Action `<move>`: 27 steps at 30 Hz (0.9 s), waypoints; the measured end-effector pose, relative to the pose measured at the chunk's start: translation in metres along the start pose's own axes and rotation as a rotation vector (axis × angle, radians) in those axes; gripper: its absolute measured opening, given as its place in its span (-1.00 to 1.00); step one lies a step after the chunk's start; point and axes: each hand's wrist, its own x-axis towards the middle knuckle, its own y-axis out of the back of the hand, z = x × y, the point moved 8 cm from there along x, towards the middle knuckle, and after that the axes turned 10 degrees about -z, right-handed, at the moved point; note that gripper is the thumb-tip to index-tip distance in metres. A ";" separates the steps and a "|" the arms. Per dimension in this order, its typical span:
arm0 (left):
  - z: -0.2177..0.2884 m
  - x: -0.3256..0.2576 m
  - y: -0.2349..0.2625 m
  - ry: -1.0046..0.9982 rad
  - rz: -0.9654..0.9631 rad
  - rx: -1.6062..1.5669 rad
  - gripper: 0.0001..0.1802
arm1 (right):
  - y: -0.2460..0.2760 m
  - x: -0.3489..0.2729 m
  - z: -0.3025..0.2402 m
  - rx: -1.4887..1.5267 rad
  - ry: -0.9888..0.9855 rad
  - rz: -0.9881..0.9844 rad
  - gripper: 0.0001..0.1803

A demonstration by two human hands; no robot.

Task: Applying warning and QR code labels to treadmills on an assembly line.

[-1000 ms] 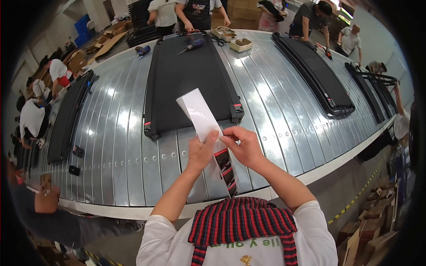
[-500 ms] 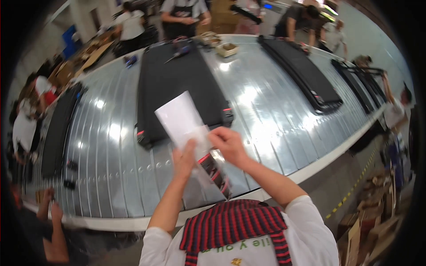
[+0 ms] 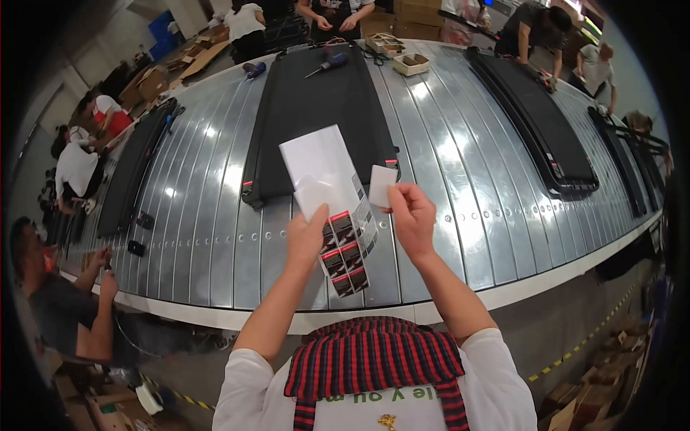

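Note:
My left hand is closed on several sheets of stickers. White sheets stick up above its fingers, and below them hangs a strip of red and black stickers beside a strip with grey square prints. To the right, my right hand pinches a small white label between thumb and forefinger, apart from the sheets. Past my hands a large flat black panel lies on the metal-slatted conveyor, partly hidden by the sheets. Its near corners have red labels.
A screwdriver-like tool lies on the panel. Behind it stand small boxes and a blue power tool. More black panels lie along the conveyor. Co-workers stand around it, one near at left. Cardboard is piled at lower right.
My right hand has drawn away to the right from the sheets, with a small white label in its fingers. The sticker strip below my left hand shows more fully. The view has shifted.

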 end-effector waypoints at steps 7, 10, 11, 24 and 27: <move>0.003 0.009 -0.078 -0.049 -0.155 0.050 -0.69 | -0.020 -0.032 -0.056 -0.849 0.432 -0.397 -0.76; 0.010 0.015 -0.104 -0.081 -0.275 0.194 -0.68 | 0.028 -0.019 -0.070 -0.806 0.406 -0.393 -0.81; 0.016 0.013 -0.115 -0.096 -0.335 0.248 -0.68 | 0.039 -0.012 -0.073 -0.821 0.424 -0.362 -0.85; 0.003 0.008 -0.148 -0.147 -0.662 0.475 -0.78 | 0.034 0.004 -0.052 -0.779 0.428 -0.630 -0.92; -0.022 0.032 -0.100 0.106 -0.265 0.432 -0.71 | 0.041 0.013 -0.054 -0.611 0.368 -0.586 -0.90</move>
